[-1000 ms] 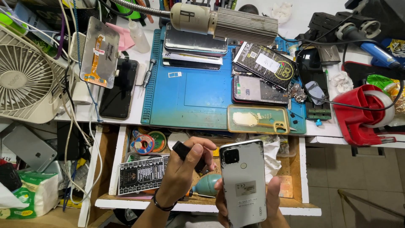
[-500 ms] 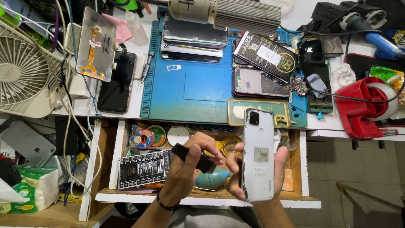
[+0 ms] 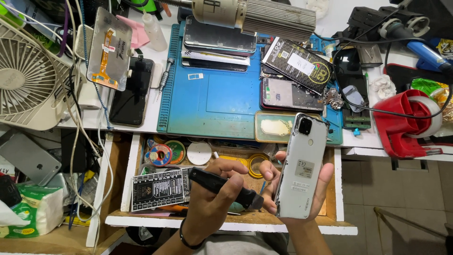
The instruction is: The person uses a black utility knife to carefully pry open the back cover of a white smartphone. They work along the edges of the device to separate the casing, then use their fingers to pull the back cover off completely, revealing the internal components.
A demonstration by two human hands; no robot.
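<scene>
The right hand has its grip wrapped closed around a white phone, back side and camera facing up, thumb on its left edge and fingers curled behind the right edge, held tilted over the open drawer. The left hand grips a black screwdriver tightly in a closed fist, its tip end close to the phone's lower left edge; whether they touch cannot be told. In the drawer lie a black circuit board and rolls of tape. Beyond, on the desk, sit a blue work mat, stacked phones, a white fan and a red tape dispenser.
</scene>
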